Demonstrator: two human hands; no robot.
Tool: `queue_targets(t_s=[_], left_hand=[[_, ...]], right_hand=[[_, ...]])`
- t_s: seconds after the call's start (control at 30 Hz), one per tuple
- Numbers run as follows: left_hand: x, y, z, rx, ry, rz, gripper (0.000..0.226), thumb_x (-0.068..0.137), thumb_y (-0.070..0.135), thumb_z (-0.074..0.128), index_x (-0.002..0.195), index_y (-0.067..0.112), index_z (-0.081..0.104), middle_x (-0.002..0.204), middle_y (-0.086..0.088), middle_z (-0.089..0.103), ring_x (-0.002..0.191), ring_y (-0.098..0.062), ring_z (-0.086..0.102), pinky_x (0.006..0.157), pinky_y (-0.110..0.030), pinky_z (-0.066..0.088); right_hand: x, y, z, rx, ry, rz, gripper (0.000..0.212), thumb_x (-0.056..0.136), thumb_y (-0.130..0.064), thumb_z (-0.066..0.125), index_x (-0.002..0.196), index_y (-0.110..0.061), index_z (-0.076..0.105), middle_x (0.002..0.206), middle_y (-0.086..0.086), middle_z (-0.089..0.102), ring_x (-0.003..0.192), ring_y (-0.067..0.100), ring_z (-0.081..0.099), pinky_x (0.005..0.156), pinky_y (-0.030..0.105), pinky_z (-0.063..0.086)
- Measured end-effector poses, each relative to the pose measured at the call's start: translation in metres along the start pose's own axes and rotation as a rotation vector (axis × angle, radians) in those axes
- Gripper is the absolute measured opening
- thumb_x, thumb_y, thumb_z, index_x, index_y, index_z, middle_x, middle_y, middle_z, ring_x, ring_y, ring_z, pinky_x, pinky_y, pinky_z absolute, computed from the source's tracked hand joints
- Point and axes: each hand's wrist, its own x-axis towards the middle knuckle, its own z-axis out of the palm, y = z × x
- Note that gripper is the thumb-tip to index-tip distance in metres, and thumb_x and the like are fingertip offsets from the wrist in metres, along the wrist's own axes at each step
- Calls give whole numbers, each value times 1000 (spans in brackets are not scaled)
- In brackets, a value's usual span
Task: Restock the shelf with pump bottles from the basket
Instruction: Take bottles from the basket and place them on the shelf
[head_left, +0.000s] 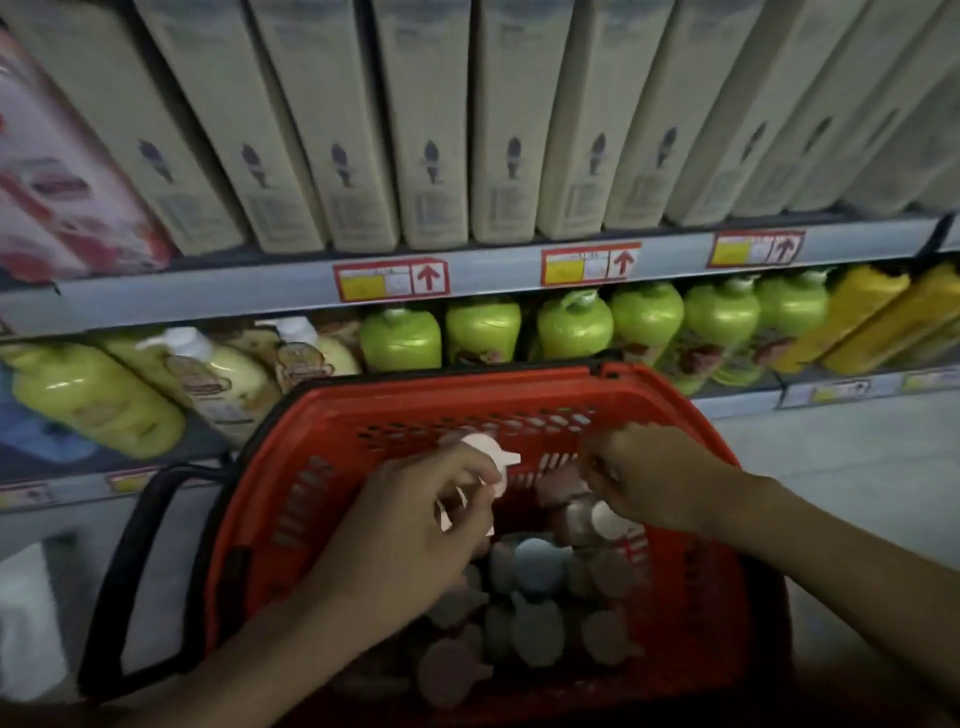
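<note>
A red plastic basket (332, 431) stands before the shelf, filled with several pump bottles (535, 629) seen from above as round pump tops. My left hand (415, 525) is closed around the white pump head (491, 457) of one bottle at the basket's far side. My right hand (654, 483) reaches into the basket on the right, its fingers curled over another bottle top (605, 519); whether it grips it is unclear. On the shelf (260, 293) behind stand pale yellow pump bottles (223, 374) to the left.
Green bottles (574, 325) and yellow bottles (862, 312) fill the shelf row to the right. Beige boxes (431, 130) line the shelf above. The basket's black handle (140, 561) hangs down to the left. Light floor (852, 452) lies at the right.
</note>
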Motion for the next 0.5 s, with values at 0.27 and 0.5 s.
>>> queue_targets(t_s=[0.27,0.5], left_hand=[[21,-9,8,34,-7,31,11,87,18,67,88,29,66,82,13,70,81,-10,68,69,-32,52],[21,-22,16,179,-62,51,10,88,17,66,89,27,66,85,21,61,86,2,57,71,-10,36]], right_hand=[[-4,-20,70,-118,-265,-314,67,80,-50,29,142,-29,38,132,-2,52,122,24,52,96,46,47],[1,-35,85,-223,-72,-400,38,65,-49,67,97,-30,61,79,-8,64,65,17,66,49,25,30]])
